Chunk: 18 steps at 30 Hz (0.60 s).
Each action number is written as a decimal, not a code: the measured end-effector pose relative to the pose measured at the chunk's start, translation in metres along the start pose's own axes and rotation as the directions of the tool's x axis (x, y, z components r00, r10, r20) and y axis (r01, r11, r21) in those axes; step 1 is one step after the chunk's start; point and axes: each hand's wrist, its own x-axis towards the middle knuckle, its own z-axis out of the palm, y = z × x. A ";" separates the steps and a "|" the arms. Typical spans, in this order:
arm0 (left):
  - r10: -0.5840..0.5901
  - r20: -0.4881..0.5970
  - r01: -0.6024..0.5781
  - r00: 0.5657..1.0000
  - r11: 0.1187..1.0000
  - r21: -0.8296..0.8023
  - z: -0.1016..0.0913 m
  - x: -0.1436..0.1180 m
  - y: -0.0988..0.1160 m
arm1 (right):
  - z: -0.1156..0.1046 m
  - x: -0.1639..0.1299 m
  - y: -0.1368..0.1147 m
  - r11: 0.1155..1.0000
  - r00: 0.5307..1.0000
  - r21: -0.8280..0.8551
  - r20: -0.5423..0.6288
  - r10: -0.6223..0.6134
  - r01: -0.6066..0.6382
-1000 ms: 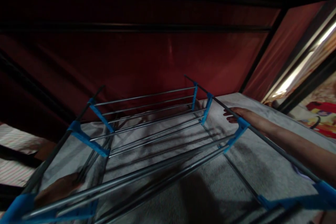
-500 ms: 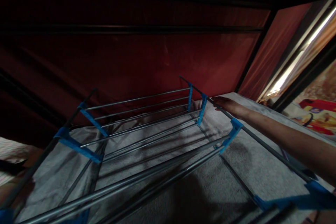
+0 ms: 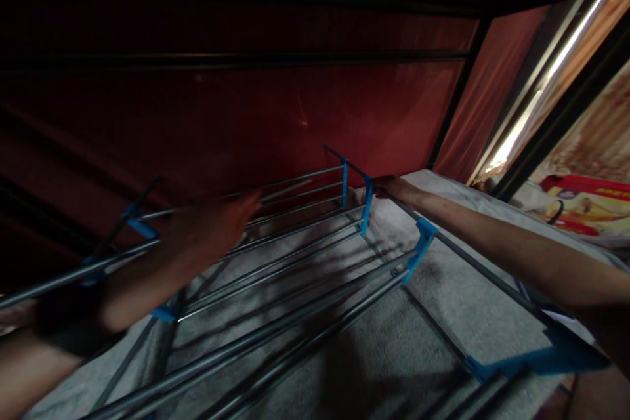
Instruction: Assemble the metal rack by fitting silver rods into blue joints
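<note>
Smooth metal rods (image 3: 354, 312), matt plastic brackets (image 3: 419, 251), rough cloth (image 3: 472, 315)

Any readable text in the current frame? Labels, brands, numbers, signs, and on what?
None legible.
Red-and-yellow package at far right: light marks on its red band and a small blue patch, perhaps print or a logo, too blurred to read.
Rack: no lettering seen on its blue connectors or metal rods.
</note>
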 end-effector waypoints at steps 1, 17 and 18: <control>0.060 0.007 -0.060 0.998 0.997 -0.046 0.011 0.016 0.021 | 0.000 0.000 -0.001 1.000 1.000 -0.013 0.001 0.000 0.000; 0.144 0.047 -0.109 0.988 0.894 -0.434 0.078 0.106 0.130 | 0.003 0.011 0.008 0.987 0.998 -0.154 -0.004 -0.058 0.056; 0.144 0.046 -0.109 0.989 0.891 -0.441 0.078 0.106 0.131 | 0.003 0.011 0.009 0.983 0.998 -0.172 0.001 -0.066 0.066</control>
